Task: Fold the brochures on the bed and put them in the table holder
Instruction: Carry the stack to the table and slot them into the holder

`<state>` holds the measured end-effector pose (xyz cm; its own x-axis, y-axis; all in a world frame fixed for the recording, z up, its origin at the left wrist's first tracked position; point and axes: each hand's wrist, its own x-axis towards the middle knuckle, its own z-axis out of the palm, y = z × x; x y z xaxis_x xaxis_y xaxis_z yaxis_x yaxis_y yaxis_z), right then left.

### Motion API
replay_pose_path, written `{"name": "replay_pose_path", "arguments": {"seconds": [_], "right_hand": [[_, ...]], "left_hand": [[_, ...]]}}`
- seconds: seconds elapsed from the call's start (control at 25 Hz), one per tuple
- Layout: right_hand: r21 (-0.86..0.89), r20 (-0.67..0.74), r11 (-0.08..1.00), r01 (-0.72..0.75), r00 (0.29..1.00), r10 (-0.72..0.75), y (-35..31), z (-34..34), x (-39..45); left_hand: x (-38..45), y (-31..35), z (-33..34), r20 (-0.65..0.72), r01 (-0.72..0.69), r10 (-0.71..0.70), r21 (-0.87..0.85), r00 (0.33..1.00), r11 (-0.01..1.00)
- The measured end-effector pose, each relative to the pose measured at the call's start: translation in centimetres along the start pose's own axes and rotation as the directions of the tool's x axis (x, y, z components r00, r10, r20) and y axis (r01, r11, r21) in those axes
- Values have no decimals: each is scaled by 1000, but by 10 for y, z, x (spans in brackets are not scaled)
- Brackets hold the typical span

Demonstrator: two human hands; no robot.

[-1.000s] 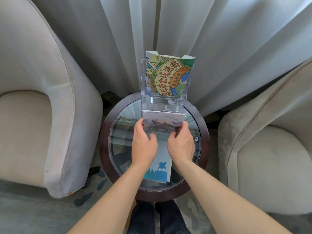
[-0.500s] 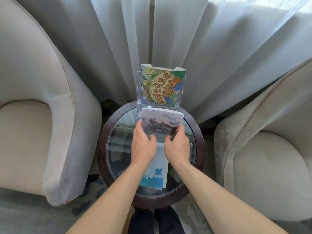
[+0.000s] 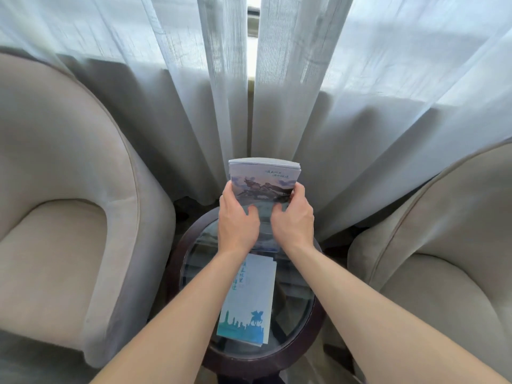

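Left hand (image 3: 238,223) and right hand (image 3: 293,220) grip a brochure stack (image 3: 264,178); its writing is unreadable.

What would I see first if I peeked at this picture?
You would first see two hands, the left hand and the right hand, holding up a stack of folded brochures in the middle, in front of the white curtain. Below them, another brochure lies flat on the round glass table. A beige armchair stands on each side.
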<state>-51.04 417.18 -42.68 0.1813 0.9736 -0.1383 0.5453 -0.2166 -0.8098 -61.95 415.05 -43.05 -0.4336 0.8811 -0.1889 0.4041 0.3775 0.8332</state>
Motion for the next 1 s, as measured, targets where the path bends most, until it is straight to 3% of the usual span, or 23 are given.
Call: {"name": "replay_pose_path", "arguments": {"seconds": [0.36,0.72,1.0], "right_hand": [[-6,114,996,-85,990,85,28,25,20],[-51,134,981,-187,972,192,64,49,23],[18,103,988,-151,984,148,68,53,19]], "left_hand": [[21,-30,18,76,54,-57,51,995,997],[33,-66,40,168,131,-143,82,975,988],[35,-75,43,159,101,-132,190,978,977]]}}
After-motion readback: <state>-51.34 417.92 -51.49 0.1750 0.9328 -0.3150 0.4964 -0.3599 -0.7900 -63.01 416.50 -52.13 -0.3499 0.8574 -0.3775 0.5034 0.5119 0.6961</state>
